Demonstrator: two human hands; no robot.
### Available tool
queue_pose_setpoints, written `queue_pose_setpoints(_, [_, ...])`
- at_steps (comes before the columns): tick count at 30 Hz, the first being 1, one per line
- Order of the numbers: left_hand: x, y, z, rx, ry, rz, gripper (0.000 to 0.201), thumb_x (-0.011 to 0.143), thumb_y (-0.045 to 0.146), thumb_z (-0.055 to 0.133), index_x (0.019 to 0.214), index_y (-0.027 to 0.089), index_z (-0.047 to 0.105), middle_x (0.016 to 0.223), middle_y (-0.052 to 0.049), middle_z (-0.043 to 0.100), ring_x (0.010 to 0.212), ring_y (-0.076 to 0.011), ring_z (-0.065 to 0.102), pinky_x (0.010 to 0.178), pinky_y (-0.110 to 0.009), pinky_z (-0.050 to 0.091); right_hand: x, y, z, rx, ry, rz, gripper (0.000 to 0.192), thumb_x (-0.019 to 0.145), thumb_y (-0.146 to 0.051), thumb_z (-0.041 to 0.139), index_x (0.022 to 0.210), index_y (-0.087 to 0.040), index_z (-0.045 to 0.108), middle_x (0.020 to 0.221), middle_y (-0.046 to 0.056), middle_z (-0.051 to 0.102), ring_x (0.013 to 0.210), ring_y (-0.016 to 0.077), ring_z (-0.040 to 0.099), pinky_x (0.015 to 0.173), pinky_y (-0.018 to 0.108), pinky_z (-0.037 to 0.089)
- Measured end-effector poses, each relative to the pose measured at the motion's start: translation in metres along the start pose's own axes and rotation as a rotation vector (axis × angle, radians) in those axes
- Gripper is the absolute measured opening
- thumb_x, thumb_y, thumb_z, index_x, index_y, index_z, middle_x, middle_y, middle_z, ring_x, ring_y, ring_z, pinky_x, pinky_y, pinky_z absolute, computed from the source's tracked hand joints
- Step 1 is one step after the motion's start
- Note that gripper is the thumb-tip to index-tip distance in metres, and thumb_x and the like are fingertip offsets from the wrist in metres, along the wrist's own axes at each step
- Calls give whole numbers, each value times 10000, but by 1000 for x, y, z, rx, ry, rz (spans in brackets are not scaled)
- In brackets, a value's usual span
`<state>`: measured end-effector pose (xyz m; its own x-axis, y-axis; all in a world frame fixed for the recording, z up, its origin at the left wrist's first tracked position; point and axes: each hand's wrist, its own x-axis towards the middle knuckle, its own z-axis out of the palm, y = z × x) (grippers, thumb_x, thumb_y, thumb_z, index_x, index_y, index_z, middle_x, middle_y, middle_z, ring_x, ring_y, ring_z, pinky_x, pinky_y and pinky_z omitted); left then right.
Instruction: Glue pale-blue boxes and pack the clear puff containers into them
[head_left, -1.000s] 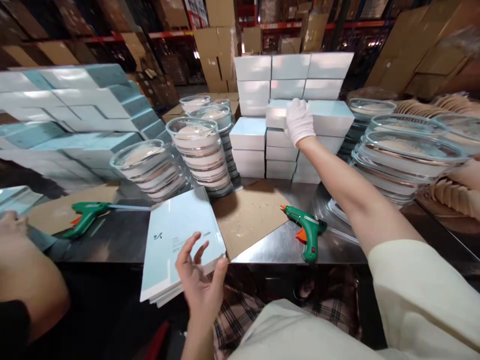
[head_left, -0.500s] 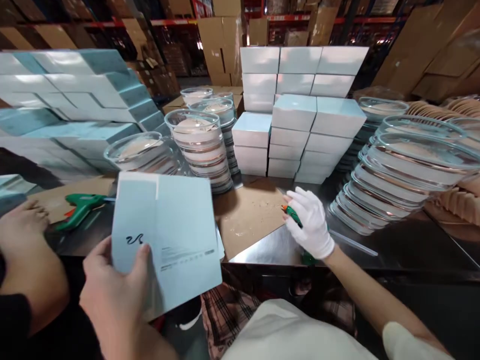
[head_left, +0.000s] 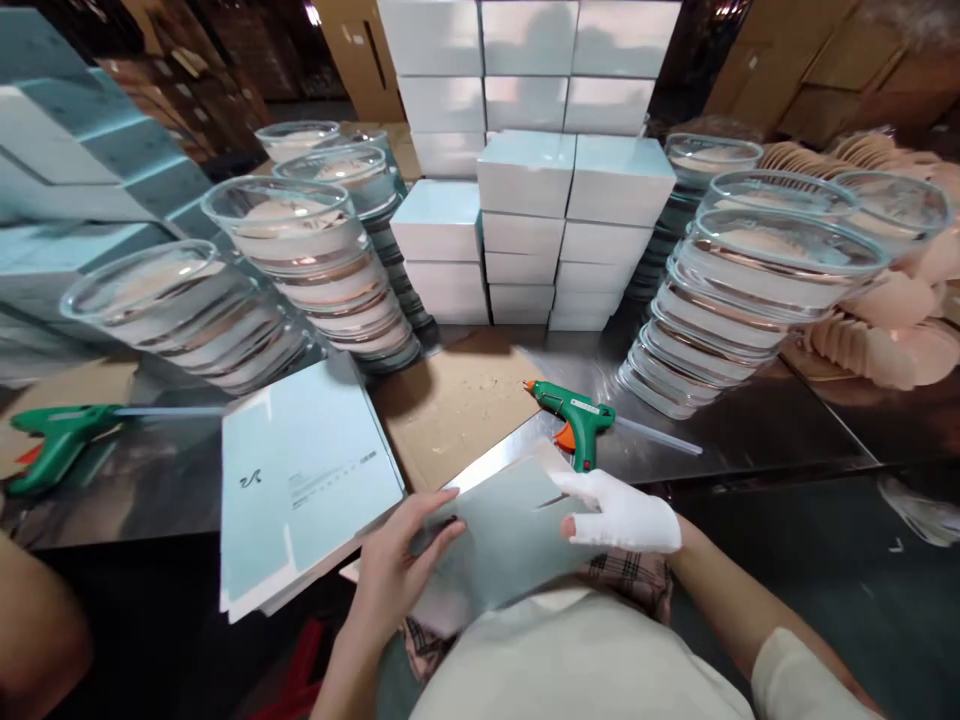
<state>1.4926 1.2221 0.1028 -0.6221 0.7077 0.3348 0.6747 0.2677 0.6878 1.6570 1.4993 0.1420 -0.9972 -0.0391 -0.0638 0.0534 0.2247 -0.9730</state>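
Both my hands hold one flat pale-blue carton sheet (head_left: 504, 535) low in front of me, at the near edge of the metal table (head_left: 750, 440). My bare left hand (head_left: 405, 565) grips its left side. My white-gloved right hand (head_left: 619, 512) pinches its right edge. Just left of it lies a stack of flat carton sheets (head_left: 300, 480) printed with a small black mark, hanging slightly over the table edge. A green glue gun (head_left: 574, 420) rests on the table right behind my right hand.
Stacked pale-blue boxes (head_left: 525, 215) stand at the back centre. Stacks of clear round lidded dishes (head_left: 315, 260) sit left and right (head_left: 757, 290). A brown cardboard mat (head_left: 450, 405) lies mid-table. A second glue gun (head_left: 60, 440) lies far left, near another person's arm (head_left: 37, 630).
My left hand laid the printed sheet down on the stack and took a blank sheet. My right hand came back from the glue gun to that sheet's right edge.
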Motion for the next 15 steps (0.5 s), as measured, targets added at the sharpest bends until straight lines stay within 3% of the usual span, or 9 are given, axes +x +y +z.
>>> queue_pose_setpoints(2, [-6,-7,6,72,-140,83,465,940,496,735,1361,300,711,1241,-114,789,1059,-299,779,874,-387,645,-1,11,6,212,-159,108,702,919,-763,601,1191,-140,775,1096,104,779,1115,281,710,980,389,581])
queue_pose_setpoints(5, [-17,-15,21,192,-280,110,1003,696,689,876,1529,213,582,1381,-220,712,1180,-415,730,954,-528,632,-6,24,13,354,-164,200,798,868,-837,603,1166,-120,790,1105,123,768,1130,295,696,1017,416,555])
queue_pose_setpoints(7, [-24,-16,26,215,-356,39,1142,618,713,906,1561,183,540,1428,-254,674,1237,-453,700,989,-566,615,-14,26,12,347,-152,203,823,853,-855,605,1191,-127,790,1165,136,756,1161,302,688,1093,440,510])
queue_pose_setpoints(10, [-31,-11,19,84,-519,-33,864,731,623,873,1483,273,633,1379,-170,730,1197,-389,736,995,-494,624,-33,25,7,282,-147,187,849,861,-885,553,1226,-154,783,1225,136,745,1199,316,680,1128,453,489])
queue_pose_setpoints(12, [-33,-7,8,-52,-553,-47,657,800,540,839,1399,309,701,1304,-121,775,1139,-339,765,979,-435,632,-45,29,8,210,-71,177,842,851,-900,543,1177,-167,798,1172,132,762,1139,331,708,1067,460,540])
queue_pose_setpoints(13, [-33,-6,2,-97,-505,-76,592,823,500,823,1372,306,717,1291,-116,781,1127,-326,768,974,-421,632,-48,33,11,156,38,158,814,847,-891,561,1153,-176,802,1149,136,768,1116,340,719,1047,469,557])
queue_pose_setpoints(15, [-29,-4,-4,-143,-291,-170,511,860,436,781,1338,264,721,1283,-135,773,1110,-317,765,950,-420,633,-49,43,22,32,419,66,744,848,-837,630,1228,-212,765,1236,155,747,1206,372,695,1103,510,535])
